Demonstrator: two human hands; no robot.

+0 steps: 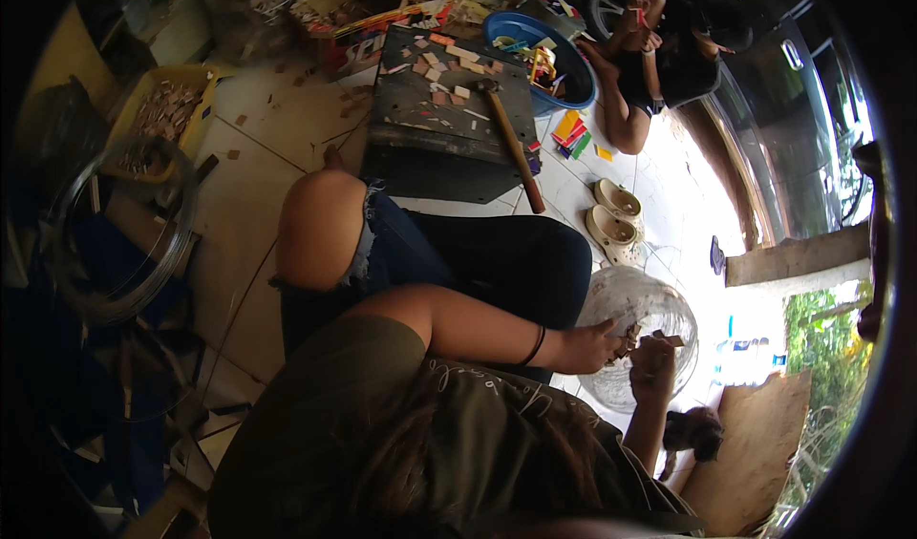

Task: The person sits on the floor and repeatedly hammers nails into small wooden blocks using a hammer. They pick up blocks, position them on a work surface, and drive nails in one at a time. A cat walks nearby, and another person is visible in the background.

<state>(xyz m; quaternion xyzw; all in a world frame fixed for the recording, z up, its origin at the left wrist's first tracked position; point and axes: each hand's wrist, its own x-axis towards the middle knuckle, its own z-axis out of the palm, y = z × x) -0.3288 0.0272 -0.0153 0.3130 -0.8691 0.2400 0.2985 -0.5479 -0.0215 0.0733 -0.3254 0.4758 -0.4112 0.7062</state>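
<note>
My left hand [585, 350], with a dark band at the wrist, reaches across my body to the right. Its fingers close round several small flat brown pieces [628, 339], which look like wood. Close beside it, my right hand [652, 372] is curled with a similar flat brown piece [674, 340] showing at its fingertips. Both hands are over a round, see-through, scuffed plastic container [621, 295] beside my leg. What lies inside it is mostly hidden by my hands.
Ahead, a dark box-like table [439, 143] bears flat pieces and a hammer [514, 143]. Beyond stands a blue basin [504, 25]; another person [626, 109] sits nearby. Pale clogs [613, 216] lie to the right. A yellow crate [205, 109] of pieces and coiled wire [72, 281] are left.
</note>
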